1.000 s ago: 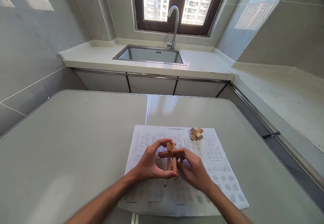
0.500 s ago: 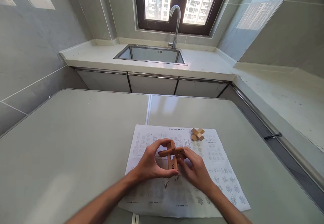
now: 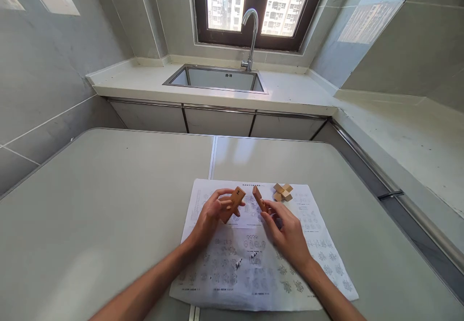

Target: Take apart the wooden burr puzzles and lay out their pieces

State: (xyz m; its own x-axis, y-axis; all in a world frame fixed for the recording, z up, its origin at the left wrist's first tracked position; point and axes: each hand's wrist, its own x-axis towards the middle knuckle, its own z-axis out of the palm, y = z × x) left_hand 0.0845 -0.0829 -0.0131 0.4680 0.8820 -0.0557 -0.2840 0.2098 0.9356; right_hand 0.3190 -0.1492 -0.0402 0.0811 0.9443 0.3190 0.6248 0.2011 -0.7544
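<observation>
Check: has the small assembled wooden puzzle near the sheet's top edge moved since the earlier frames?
No. The small wooden puzzle sits in the same spot on the printed sheet.

Bright daylight via window (image 3: 259, 4); wide-angle edge warp, maybe slight blur.

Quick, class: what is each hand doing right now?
Left hand: closed on a wooden puzzle piece.
Right hand: closed on another wooden piece.

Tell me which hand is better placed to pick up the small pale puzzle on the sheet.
Probably right: the right hand lies just beside the pale puzzle, though it holds a wooden piece.
</observation>
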